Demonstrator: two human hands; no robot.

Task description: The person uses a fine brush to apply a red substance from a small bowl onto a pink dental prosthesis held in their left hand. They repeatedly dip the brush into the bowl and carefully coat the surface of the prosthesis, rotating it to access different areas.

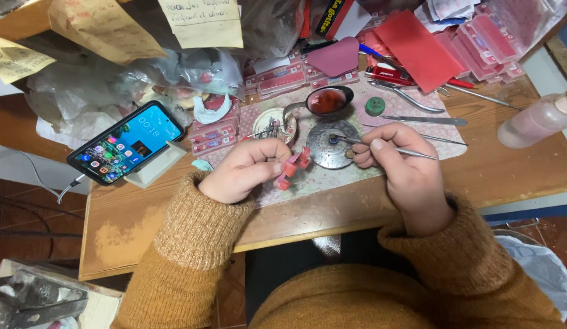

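Holding pink wax piece point(291, 167) in left hand point(247, 169), phone point(126, 142) nearby, pliers point(411, 97) behind

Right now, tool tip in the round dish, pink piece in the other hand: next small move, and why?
Probably lift the thin metal tool and carry its tip left to the pink piece. The right hand has the tip resting in the round metal dish, as if loading it, while the left hand pinches the piece just beside the dish, facing the tool.

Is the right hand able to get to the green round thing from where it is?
Probably yes. The green disc lies uncovered just beyond the right hand, nothing between them, but that hand already grips a metal tool.
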